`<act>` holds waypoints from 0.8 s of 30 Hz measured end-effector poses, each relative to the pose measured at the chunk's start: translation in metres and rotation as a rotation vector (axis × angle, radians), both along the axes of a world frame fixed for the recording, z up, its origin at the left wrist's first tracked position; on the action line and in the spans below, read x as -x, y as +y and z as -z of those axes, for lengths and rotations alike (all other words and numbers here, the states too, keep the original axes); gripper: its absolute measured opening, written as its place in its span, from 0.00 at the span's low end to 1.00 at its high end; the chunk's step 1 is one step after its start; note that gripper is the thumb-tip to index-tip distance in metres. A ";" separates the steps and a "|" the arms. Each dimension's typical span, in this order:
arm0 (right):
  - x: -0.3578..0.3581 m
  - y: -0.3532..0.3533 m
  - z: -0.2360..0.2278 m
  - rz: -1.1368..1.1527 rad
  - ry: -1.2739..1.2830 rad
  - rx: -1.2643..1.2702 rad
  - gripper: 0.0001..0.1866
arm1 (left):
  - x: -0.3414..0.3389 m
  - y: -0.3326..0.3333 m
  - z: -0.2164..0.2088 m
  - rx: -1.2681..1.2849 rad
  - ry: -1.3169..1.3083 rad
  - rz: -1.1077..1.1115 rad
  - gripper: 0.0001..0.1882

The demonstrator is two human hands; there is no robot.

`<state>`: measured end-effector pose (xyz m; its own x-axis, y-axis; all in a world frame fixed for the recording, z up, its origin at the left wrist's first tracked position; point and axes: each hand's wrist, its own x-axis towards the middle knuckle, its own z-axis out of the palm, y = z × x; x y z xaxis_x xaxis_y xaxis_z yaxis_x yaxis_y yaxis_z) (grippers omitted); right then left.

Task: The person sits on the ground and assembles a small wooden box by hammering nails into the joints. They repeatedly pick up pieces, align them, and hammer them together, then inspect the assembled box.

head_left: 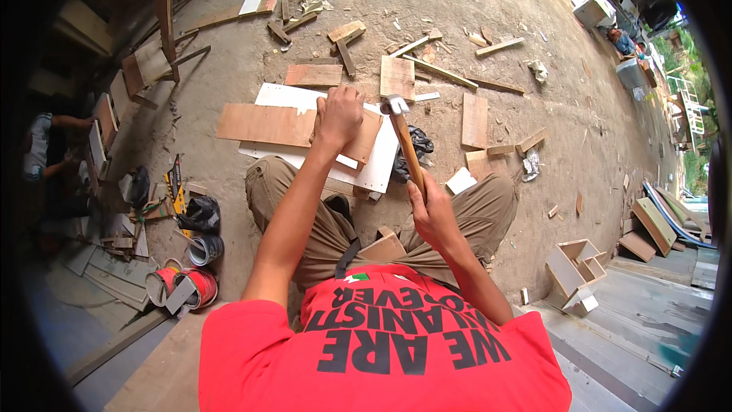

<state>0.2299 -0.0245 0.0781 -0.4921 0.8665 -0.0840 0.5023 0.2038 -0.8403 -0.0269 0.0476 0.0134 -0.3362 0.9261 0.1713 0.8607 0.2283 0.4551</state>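
My right hand grips the wooden handle of a claw hammer, whose metal head points up and away from me. My left hand is closed, its fingers pressed together over the boards; what they hold, if anything, is hidden. Beneath it lie a long light-brown wooden board and a shorter brown board at its right end. Both rest on a white panel on the ground before my crossed legs. The hammer head is to the right of my left hand, apart from it.
Wood offcuts, such as a square block and a plank, lie scattered beyond. A black plastic bag sits right of the panel. Red cans and a hand saw stand left. Another person's arm shows far left; a wooden box lies right.
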 end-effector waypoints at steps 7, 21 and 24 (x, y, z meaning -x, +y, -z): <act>0.011 0.002 -0.051 0.007 0.250 -0.086 0.23 | 0.001 0.004 -0.006 0.056 -0.066 -0.255 0.22; -0.009 -0.009 -0.039 0.035 0.084 0.003 0.22 | 0.003 0.003 -0.010 0.163 -0.076 -0.251 0.24; -0.001 -0.004 -0.056 0.005 0.232 -0.128 0.22 | 0.002 0.004 -0.007 0.143 -0.082 -0.256 0.24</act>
